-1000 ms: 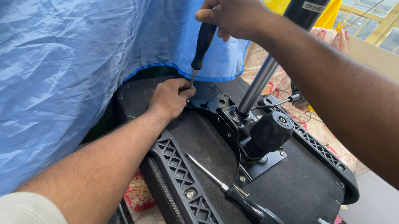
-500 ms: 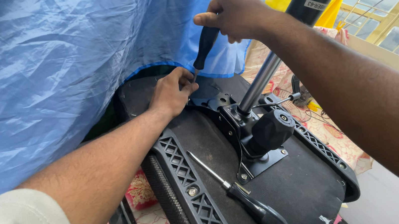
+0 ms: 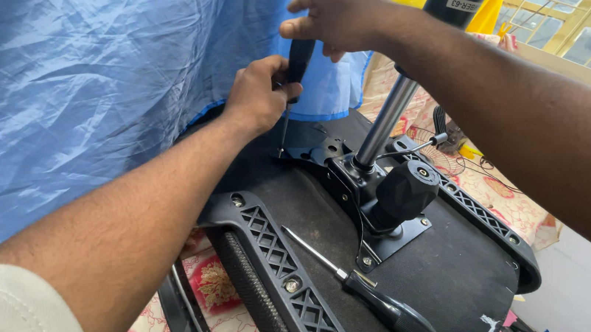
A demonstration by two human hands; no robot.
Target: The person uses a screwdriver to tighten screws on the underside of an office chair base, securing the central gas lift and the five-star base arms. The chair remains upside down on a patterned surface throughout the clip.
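Screwdriver [image 3: 294,77] held upright at seat plate [image 3: 324,154] screw: handle clasped by right hand [image 3: 337,13], shaft steadied by left hand [image 3: 257,92]; screw judged not yet finished; second screwdriver [image 3: 369,295] unused.

My left hand [image 3: 258,96] lifted off the chair underside [image 3: 330,206], now pinching the screwdriver [image 3: 294,84] shaft, my right hand [image 3: 337,13] shifted slightly on the handle, tool standing more upright

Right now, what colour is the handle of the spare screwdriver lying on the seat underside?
Black, seen in the head view: spare screwdriver.
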